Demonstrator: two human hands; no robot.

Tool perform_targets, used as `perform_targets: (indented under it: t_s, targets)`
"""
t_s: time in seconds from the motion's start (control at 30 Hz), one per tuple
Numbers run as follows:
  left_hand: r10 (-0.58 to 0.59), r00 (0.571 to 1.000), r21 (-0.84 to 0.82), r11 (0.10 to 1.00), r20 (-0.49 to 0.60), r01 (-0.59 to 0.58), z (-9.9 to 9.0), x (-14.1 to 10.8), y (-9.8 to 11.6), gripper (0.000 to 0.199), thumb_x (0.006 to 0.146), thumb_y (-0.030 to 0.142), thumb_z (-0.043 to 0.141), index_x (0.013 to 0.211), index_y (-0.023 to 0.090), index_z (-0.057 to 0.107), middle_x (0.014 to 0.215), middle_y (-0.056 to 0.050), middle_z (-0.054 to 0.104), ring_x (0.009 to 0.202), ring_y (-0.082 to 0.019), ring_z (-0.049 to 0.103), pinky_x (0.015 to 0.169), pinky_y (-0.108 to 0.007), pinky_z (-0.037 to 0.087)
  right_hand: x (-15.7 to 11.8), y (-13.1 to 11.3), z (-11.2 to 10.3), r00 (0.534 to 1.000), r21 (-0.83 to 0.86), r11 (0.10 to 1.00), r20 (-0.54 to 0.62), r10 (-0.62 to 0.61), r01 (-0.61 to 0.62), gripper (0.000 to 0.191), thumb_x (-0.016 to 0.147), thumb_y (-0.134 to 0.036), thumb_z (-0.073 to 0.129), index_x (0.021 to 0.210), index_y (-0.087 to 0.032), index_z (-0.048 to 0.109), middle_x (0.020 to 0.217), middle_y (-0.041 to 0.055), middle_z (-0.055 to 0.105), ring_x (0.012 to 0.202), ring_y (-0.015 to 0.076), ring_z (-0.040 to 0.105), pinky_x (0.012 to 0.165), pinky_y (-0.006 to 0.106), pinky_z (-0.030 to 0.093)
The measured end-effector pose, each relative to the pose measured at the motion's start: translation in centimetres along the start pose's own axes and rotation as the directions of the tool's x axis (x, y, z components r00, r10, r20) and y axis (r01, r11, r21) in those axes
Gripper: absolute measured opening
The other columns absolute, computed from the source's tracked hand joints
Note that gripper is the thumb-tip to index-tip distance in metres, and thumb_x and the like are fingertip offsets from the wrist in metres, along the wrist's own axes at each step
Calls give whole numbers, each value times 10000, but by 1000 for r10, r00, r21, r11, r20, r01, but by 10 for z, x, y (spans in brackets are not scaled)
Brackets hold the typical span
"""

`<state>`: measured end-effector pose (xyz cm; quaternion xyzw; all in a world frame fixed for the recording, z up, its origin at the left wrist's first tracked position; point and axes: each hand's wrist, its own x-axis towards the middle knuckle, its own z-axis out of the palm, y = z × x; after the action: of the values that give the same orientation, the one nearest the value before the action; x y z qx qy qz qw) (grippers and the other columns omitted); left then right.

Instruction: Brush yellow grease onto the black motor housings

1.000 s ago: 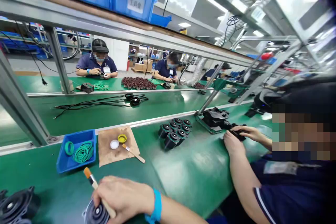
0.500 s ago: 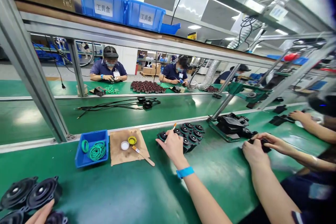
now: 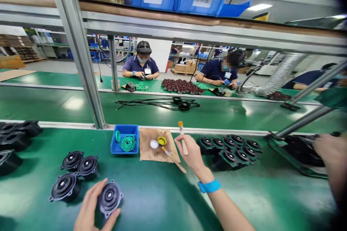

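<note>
My left hand (image 3: 90, 207) is closed around a black round ribbed housing (image 3: 110, 197), fingers on one side and thumb on the other. Its ringed face with a pale centre dot points up toward me. My right hand (image 3: 193, 154) pinches a small wooden-handled brush (image 3: 181, 128), its orange bristles upward. Left of that hand lies a stained cardboard sheet (image 3: 148, 154) bearing a white round cap (image 3: 154, 144), a small yellow cup (image 3: 162, 140) and a second brush (image 3: 173, 160). Three similar housings (image 3: 65, 187) stand beside my left hand.
A blue bin (image 3: 125, 151) holds green rubber rings (image 3: 127, 143). Several housings with green rings (image 3: 228, 157) stand to the right; other housings (image 3: 16, 140) are at far left. A metal post (image 3: 81, 54) rises behind. A co-worker's blurred hand (image 3: 329, 151) is at right.
The view has swung left. My left hand now grips a housing apart from its group. My right hand, with the brush, has moved left from the green-ringed housings toward the cardboard.
</note>
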<state>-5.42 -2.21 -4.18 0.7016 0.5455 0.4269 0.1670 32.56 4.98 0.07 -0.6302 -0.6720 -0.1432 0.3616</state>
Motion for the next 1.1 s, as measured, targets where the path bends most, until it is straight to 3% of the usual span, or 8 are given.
perform_targets:
  t_s: [0.27,0.43,0.57,0.63,0.8,0.93,1.0,1.1]
  targets:
    - [-96,995,-166,981,21,98,17,-15,0,597,850,494,665,1352,238,469,1276,-119,668,1140,-305,671,970,-463,563,41,-109,51,926,235,934,201,-319,270,149,1002,-240,487,869,-221,551,837,44,651,796,204,603,726,311,456]
    - [58,998,-53,997,16,-57,10,-14,2,586,835,394,718,1347,221,489,1251,-118,690,1115,-292,697,918,-402,603,63,-140,88,881,132,944,340,-329,301,91,940,-176,600,850,-181,587,744,31,630,768,214,578,746,343,422]
    - [110,994,-12,994,8,-110,8,-13,5,603,832,381,729,1349,202,474,1232,-132,696,1108,-288,702,901,-390,614,62,-148,103,882,67,961,384,-273,268,161,970,-283,599,875,-154,618,765,-18,607,730,165,593,769,348,475]
    - [110,994,-7,994,8,-110,7,-12,8,587,841,381,720,1343,200,475,1225,-136,698,1106,-285,703,892,-389,618,59,-148,102,888,75,965,379,-259,250,176,969,-295,600,863,-156,619,755,-25,603,714,158,590,763,342,475]
    - [73,997,-36,997,-19,-74,5,-9,16,586,818,386,740,1320,215,493,1195,-116,722,1059,-279,725,870,-396,630,61,-143,84,932,202,967,297,-209,152,164,900,-88,507,779,-187,555,695,5,632,661,173,576,709,314,393]
    - [5,999,-105,994,-43,-10,6,-10,17,589,792,410,763,1296,216,528,1205,-117,720,1037,-282,732,859,-405,634,58,-145,54,956,368,929,254,-144,42,177,917,-142,446,768,-235,424,767,28,673,670,173,603,671,288,419]
    - [-38,998,-138,990,-40,32,7,-11,17,599,788,419,768,1296,207,531,1202,-126,720,1036,-285,731,868,-414,629,51,-151,35,940,466,884,294,-171,15,188,928,-200,482,781,-249,376,772,2,690,650,154,626,626,256,448]
    - [-66,998,-171,983,-12,63,8,-13,17,621,786,417,778,1306,202,515,1198,-132,725,1039,-286,732,883,-427,622,34,-164,11,854,646,757,444,-271,-96,235,897,-241,571,777,-253,369,755,-29,703,644,144,645,608,241,470]
